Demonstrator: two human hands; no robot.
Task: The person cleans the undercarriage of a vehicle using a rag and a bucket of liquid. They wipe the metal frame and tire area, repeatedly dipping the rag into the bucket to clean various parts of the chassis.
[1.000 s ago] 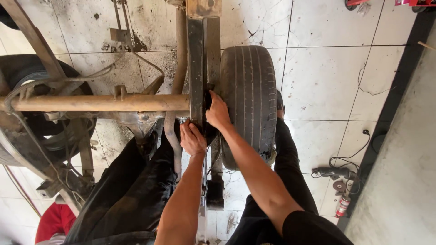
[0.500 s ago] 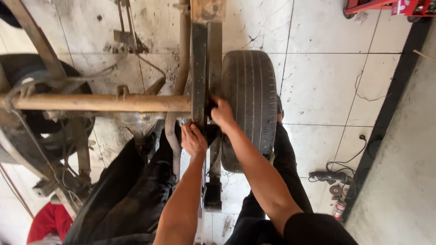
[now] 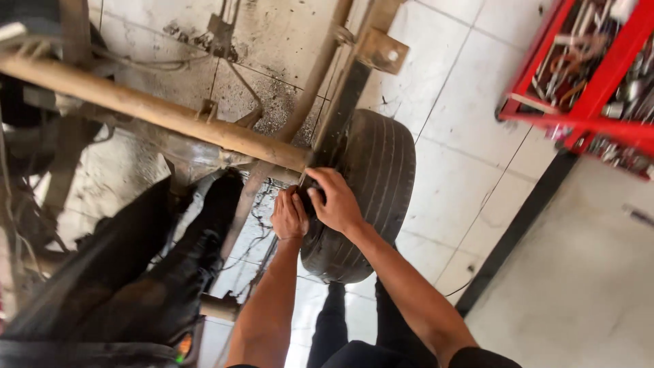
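A white tiled floor [image 3: 470, 177] fills most of the view, stained dark toward twelve o'clock, and across it from nine o'clock toward the centre runs a rusty axle tube [image 3: 157, 112] that meets a worn black tyre [image 3: 378, 180] standing upright just right of centre. A dark frame rail [image 3: 340, 102] comes down from twelve o'clock to the tyre's inner side, and a red tool cart [image 3: 579, 82] stands well apart at two o'clock. Both hands work at the joint where the axle tube meets the wheel. The right hand [image 3: 334, 201] lies curled over the tyre's inner edge, fingers bent around something dark that cannot be made out. The left hand [image 3: 289, 217] is closed in a loose fist just beside it, touching it, at seven o'clock of the right. The step looks like fingerwork on a fitting behind the wheel; the next move likely calls for a firm twist or pull in that tight gap.
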